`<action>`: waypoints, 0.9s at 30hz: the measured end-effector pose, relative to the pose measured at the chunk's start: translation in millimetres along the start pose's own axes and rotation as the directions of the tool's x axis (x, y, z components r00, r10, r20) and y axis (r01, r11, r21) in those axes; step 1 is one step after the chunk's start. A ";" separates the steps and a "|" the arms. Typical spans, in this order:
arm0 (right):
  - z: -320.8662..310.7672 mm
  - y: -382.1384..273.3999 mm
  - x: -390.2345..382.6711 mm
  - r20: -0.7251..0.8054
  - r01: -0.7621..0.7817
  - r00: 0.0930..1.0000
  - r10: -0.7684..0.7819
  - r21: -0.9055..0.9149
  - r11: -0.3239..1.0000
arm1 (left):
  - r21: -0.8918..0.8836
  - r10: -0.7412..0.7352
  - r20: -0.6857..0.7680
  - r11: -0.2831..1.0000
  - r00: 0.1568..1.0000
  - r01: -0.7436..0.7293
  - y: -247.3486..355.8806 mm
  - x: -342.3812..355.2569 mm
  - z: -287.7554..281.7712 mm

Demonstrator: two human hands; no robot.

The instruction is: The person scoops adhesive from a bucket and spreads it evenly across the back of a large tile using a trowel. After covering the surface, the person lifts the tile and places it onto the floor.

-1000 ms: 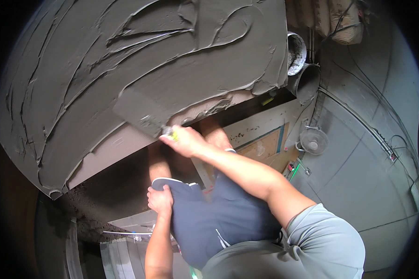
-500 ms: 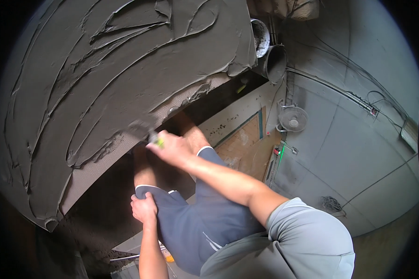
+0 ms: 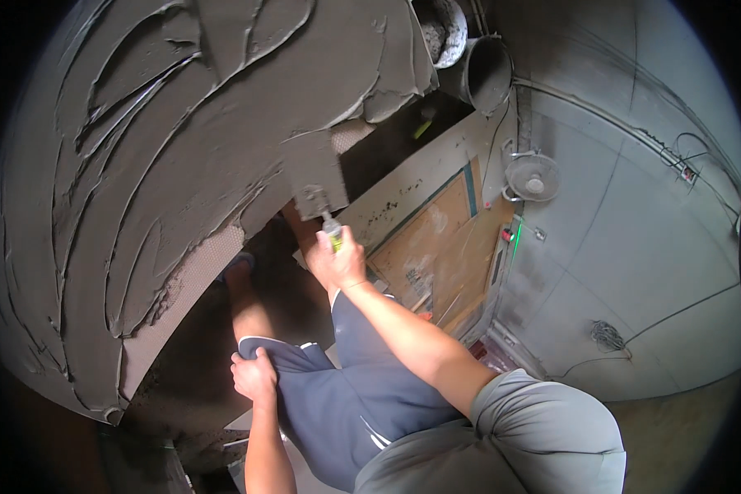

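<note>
Trowel: grey rectangular blade, yellow-green handle; found at the near edge of the coated panel, its blade set over that edge and smeared with mortar. Bearings below are taken from the blade.

Right hand: between 5 and 6 o'clock; fingers closed around the trowel's handle.

Mortar: grey, ridged in long curves, spread toward 9 and 10 o'clock.

Panel: large; a pale, finely patterned strip is left uncoated at 8 o'clock, a smaller patch at 1 o'clock.

Left hand: between 6 and 7 o'clock, laid with bent fingers on the leg of the dark blue shorts; whether cloth is gripped cannot be told.

White bucket: between 1 and 2 o'clock, grey matter held inside.

Dark bucket: at 2 o'clock, just beside the white one.

Wooden board: at 4 o'clock, bordered partly in blue-green.

Wire coil: also at 4 o'clock, farther out.
</note>
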State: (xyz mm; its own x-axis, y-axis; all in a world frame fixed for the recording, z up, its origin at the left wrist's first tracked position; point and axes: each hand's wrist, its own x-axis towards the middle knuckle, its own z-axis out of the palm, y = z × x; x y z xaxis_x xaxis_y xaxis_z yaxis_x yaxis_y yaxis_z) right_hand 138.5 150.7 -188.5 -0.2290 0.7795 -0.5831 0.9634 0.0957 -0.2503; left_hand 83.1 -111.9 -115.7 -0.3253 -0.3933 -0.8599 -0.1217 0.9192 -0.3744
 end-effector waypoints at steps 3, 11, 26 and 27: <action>-30.5 52.7 24.5 -0.059 -0.025 0.998 0.023 -0.035 0.999 | 0.063 0.000 0.000 0.998 1.000 0.000 8.6 -3.3 -2.5; -104.4 73.8 72.7 0.016 -0.059 0.998 0.058 0.400 0.914 | 0.144 -0.031 0.016 0.989 0.999 0.028 31.0 -5.4 -10.5; 10.6 68.1 73.2 0.024 -0.230 0.955 0.295 0.688 0.689 | 0.159 -0.023 0.004 0.987 1.000 0.022 44.1 -7.6 -1.2; 7.5 91.6 70.3 -0.026 -0.205 0.958 0.285 0.631 0.748 | 0.161 -0.019 0.006 0.987 1.000 0.017 47.4 -7.5 -3.4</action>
State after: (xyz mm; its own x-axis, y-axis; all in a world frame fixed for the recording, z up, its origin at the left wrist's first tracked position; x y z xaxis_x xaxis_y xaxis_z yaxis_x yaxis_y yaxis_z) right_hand 209.6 209.6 -258.3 0.0584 0.7904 -0.6098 0.6798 -0.4788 -0.5555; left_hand 76.6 -65.3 -125.8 -0.3170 -0.4106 -0.8549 0.0249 0.8975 -0.4403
